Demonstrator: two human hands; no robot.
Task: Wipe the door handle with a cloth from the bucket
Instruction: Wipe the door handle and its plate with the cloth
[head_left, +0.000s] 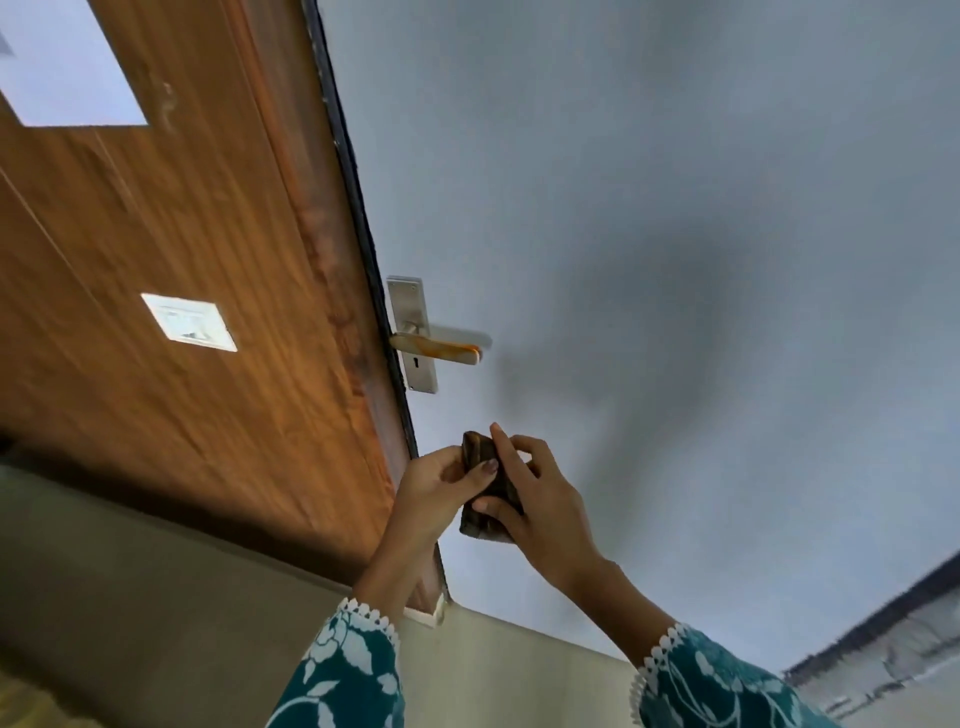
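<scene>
Both hands hold one dark folded cloth (485, 480) between them. The left hand (436, 488) pinches its left side, thumb lying across the front of the cloth. The right hand (540, 506) wraps the right side, with one finger sticking up along the edge and the thumb pressing low on the front. Both arms reach up and forward, and teal flower sleeves (343, 675) with white lace trim cover the wrists. The cloth is below the door handle (439, 348), near it but not touching. The silver handle has an orange smear on it. It sits on a grey door (675, 208), right beside a brown wooden panel (182, 234).
</scene>
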